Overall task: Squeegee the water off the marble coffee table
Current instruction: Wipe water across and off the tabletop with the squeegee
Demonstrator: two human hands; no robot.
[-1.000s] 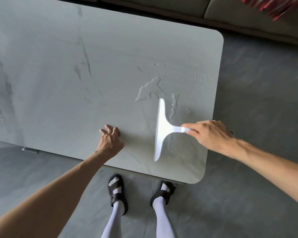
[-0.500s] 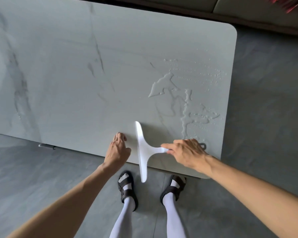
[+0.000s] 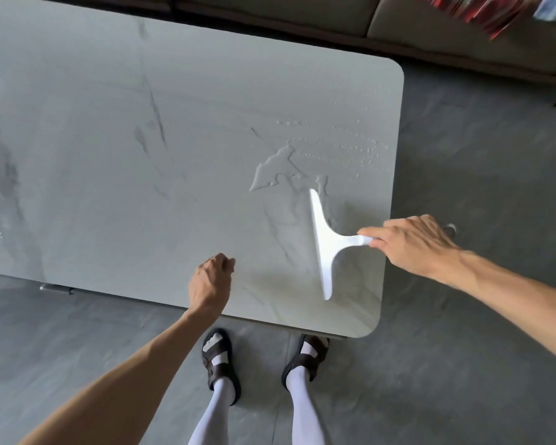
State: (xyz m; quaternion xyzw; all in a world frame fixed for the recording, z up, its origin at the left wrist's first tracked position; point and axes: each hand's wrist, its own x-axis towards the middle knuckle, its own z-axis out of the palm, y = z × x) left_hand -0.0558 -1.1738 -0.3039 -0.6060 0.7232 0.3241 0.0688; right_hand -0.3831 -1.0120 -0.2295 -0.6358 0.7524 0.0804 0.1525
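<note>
We look down on a pale grey marble coffee table (image 3: 109, 155) with dark veins, standing on a grey floor (image 3: 479, 187). Near the table's right end lies a white T-shaped squeegee (image 3: 323, 242). Its long blade rests on the marble and runs from near us to away from us, and its short handle points right, toward the table's right edge.

Just past the blade's far tip, and a little to its left, sits a ragged puddle of water (image 3: 270, 170). Beyond that, a band of fine droplets (image 3: 341, 149) stretches toward the far right corner. The blade's near tip stops short of the table's front edge, and bare marble runs wide to the left.

Our right hand (image 3: 411, 242) reaches in from the right and hangs over the table's right edge. Its fingertips pinch the end of the handle, with the wrist raised and the forearm stretched out over the floor. Our left hand (image 3: 211, 284) is over the marble close to the front edge, well left of the blade. Its fingers are curled in and hold nothing. We cannot tell whether it touches the surface.

Below the front edge we see two feet in white socks and dark sandals (image 3: 220, 364). A beige sofa (image 3: 302, 14) lines the far side of the table.
</note>
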